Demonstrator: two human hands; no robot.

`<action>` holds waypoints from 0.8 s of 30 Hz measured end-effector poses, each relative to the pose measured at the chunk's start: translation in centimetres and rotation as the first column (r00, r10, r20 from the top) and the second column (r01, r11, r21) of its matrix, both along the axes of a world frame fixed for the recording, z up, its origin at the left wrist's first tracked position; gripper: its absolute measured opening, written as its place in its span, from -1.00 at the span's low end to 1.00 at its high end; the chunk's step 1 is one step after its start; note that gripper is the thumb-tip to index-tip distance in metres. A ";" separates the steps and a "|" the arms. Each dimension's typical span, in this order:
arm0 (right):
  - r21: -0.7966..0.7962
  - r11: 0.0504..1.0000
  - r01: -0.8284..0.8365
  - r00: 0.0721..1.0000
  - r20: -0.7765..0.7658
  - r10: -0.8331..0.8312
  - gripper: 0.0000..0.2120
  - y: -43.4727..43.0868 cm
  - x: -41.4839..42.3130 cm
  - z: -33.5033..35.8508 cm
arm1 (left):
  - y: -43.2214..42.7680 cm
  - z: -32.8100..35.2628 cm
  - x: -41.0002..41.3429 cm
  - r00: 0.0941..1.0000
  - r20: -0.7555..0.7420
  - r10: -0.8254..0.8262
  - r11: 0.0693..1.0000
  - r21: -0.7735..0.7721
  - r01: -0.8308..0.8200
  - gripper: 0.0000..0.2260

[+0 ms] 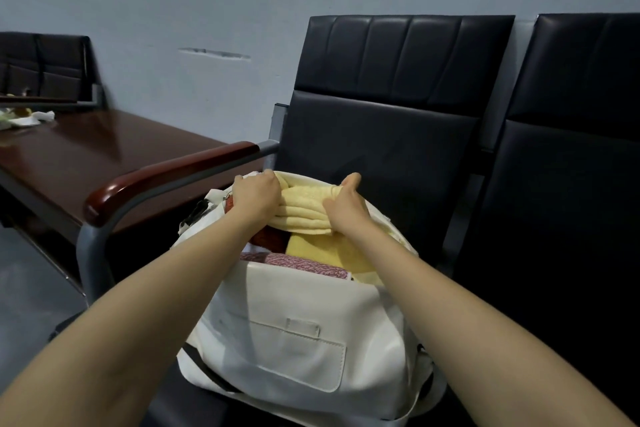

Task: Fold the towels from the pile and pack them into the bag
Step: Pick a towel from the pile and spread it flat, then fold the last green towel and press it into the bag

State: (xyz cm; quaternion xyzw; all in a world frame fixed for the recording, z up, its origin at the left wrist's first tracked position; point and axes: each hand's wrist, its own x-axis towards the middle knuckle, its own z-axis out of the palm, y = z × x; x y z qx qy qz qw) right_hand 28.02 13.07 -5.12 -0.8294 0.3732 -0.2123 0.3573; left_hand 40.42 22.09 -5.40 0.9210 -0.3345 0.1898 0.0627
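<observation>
Towel (304, 210), pale yellow and folded, gripped at each end by left hand (254, 196) and right hand (346, 206), pressing it into the white bag (294, 322) so it fits.

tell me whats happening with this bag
A person is packing towels into a white bag that sits on a black chair. The left hand and right hand grip a folded pale yellow towel at the far side of the bag's open top. A second yellow towel, a pink speckled towel and a red towel already lie inside.

Dim, flat indoor light; wide-angle edge distortion; soft focus, mild blur.
</observation>
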 end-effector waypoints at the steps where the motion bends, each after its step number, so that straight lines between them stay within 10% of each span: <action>1: -0.046 0.999 -0.022 0.999 -0.033 0.021 -0.51 0.1 0.0 -0.2 | 0.0 0.1 0.0 1.000 -0.009 0.023 1.000 0.015 -0.023 -0.76; 6: -0.280 0.960 -0.027 0.968 -0.248 -0.045 -0.43 0.1 -1.3 -0.8 | 0.0 -0.8 0.2 0.991 -0.112 0.070 0.990 -0.116 -0.083 -0.78; 10: -0.705 0.690 -0.164 0.986 -0.124 0.107 -0.69 0.8 -2.3 -1.5 | 0.0 -0.7 -0.4 0.987 0.100 -0.127 0.989 -0.060 0.133 -0.71; 18: -0.386 0.828 -0.408 0.906 -0.281 0.316 -0.57 -0.9 -5.9 -2.6 | 2.4 1.3 -1.3 0.884 -0.378 -0.276 0.948 0.045 0.315 -0.76; 24: -0.309 0.855 -0.416 0.897 -0.297 0.329 -0.57 -1.0 -12.2 -0.9 | 4.2 3.1 -8.0 0.863 -0.468 -0.191 0.966 0.065 0.249 -0.69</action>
